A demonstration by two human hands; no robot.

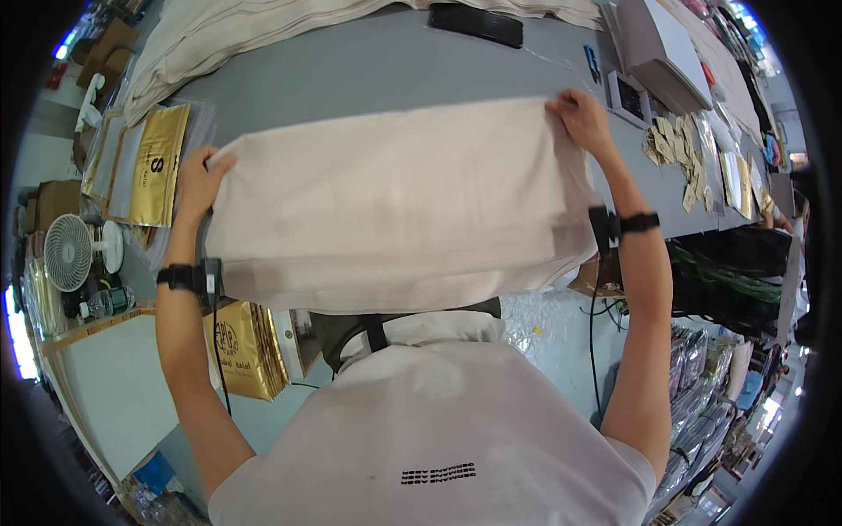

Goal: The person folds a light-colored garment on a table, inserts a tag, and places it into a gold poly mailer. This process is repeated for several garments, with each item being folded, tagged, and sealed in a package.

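A cream-coloured folded cloth point(408, 197) is spread wide before me over the near edge of the grey table point(368, 82), its lower edge hanging towards my body. My left hand point(200, 181) grips its upper left corner, with the thumb on top. At the upper right corner, my right hand point(582, 119) pinches the fabric between thumb and curled fingers. Both wrists wear black straps with small devices and cables. The fingertips under the cloth are hidden.
More cream cloth point(217, 33) lies along the far side, near a black smartphone point(476, 25). Gold printed packets point(156, 164) lie at left, beside a small white fan point(70, 252). At right are a blue pen point(592, 64), a white box point(664, 56) and scattered beige tags point(681, 151).
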